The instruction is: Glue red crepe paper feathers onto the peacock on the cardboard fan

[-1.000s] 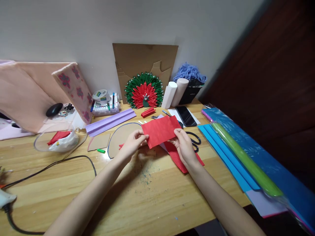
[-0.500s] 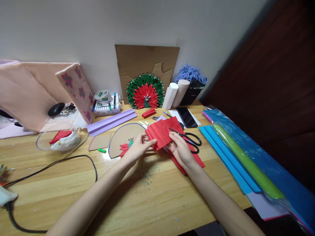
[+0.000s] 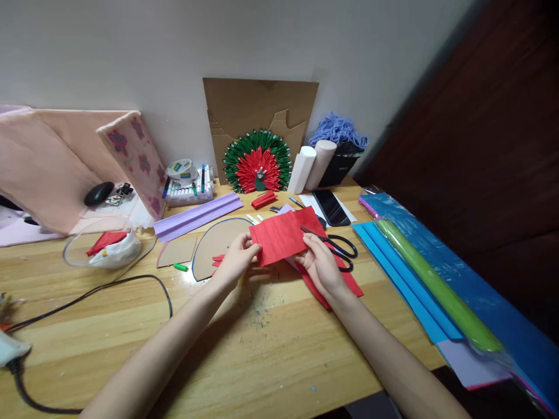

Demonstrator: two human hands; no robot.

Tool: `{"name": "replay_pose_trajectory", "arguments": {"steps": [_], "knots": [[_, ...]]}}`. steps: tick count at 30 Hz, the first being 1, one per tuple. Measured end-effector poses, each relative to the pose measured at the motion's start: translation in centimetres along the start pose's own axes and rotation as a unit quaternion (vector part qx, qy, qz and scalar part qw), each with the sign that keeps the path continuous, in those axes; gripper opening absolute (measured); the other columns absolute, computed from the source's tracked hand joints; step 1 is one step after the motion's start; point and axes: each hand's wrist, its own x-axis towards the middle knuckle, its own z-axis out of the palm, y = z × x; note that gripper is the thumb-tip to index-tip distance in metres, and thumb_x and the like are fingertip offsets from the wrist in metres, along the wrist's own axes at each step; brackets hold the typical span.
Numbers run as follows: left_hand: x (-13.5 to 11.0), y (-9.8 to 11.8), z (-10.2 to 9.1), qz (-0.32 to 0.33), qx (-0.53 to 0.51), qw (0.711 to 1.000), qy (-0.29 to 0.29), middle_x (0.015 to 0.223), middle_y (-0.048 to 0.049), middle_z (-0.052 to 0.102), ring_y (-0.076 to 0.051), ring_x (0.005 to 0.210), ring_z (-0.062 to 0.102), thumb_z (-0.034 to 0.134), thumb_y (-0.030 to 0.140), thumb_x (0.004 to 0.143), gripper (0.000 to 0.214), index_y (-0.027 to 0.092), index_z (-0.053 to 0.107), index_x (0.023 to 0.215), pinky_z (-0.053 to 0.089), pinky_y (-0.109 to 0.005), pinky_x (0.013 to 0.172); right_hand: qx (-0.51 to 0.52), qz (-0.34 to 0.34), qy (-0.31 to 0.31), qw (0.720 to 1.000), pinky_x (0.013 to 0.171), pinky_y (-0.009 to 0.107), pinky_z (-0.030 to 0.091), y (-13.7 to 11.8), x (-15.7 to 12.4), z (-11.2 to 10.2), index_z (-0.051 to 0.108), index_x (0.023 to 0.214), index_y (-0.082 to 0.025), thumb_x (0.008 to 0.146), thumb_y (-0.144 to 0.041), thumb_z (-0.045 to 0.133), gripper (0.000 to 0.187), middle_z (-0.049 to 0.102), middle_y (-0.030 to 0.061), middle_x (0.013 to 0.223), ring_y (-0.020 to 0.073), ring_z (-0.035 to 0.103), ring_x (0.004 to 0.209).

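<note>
A piece of red crepe paper (image 3: pixel 278 237) is stretched out between my two hands above the table. My left hand (image 3: pixel 239 256) pinches its left edge, thumb on top. My right hand (image 3: pixel 318 263) grips its right edge between thumb and fingers. Under and beyond my right hand lies a larger red crepe sheet (image 3: pixel 349 284), with black-handled scissors (image 3: pixel 343 250) resting on it, their blades partly hidden. Behind my left hand is a rounded cardboard piece (image 3: pixel 209 244) with red petals, partly covered by my hand.
At the back, a cardboard panel (image 3: pixel 262 105) stands behind a green and red peacock (image 3: pixel 262 166). A phone (image 3: pixel 332 208) and white rolls (image 3: pixel 303 170) are to its right. A plastic bowl (image 3: pixel 74 253), a black cable (image 3: pixel 144 277) and a purple strip (image 3: pixel 198 216) lie left. Blue sheets (image 3: pixel 406 285) line the right edge.
My left hand has moved slightly left and the red crepe paper between my hands has opened out wider and flatter. My right hand has hardly moved.
</note>
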Motion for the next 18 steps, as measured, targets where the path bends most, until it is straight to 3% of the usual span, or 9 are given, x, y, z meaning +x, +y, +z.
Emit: {"name": "replay_pose_trajectory", "arguments": {"steps": [10, 13, 18], "knots": [[0.62, -0.47, -0.67, 0.026, -0.034, 0.998, 0.044, 0.067, 0.0005, 0.059, -0.009, 0.054, 0.056, 0.064, 0.024, 0.071, 0.038, 0.012, 0.047, 0.104, 0.047, -0.022, 0.056, 0.011, -0.009, 0.018, 1.0, 0.061, 0.024, 0.058, 0.09, 0.29, -0.01, 0.049, 0.068, -0.02, 0.068, -0.028, 0.066, 0.018, 0.057, -0.0057, 0.07, 0.0098, 0.06, 0.065], [0.75, -0.7, -0.73, 0.095, -0.016, 0.994, 0.051, 0.065, 0.0037, 0.057, -0.008, 0.055, 0.054, 0.065, 0.028, 0.07, 0.043, 0.015, 0.046, 0.106, 0.042, -0.018, 0.054, 0.005, -0.012, 0.035, 0.999, 0.062, 0.025, 0.058, 0.29, 0.39, -0.11, 0.048, 0.067, -0.02, 0.068, -0.028, 0.065, 0.019, 0.057, -0.0056, 0.069, 0.0099, 0.06, 0.064], [1.17, -1.11, -0.95, 0.209, 0.053, 0.974, 0.067, 0.074, -0.0001, 0.06, -0.01, 0.069, 0.057, 0.064, 0.025, 0.07, 0.033, 0.017, 0.054, 0.1, 0.045, -0.02, 0.065, -0.004, -0.013, 0.052, 0.999, 0.062, 0.026, 0.058, 0.52, 0.52, -0.27, 0.048, 0.068, -0.02, 0.067, -0.029, 0.064, 0.019, 0.058, -0.0049, 0.07, 0.0107, 0.061, 0.066]]}}
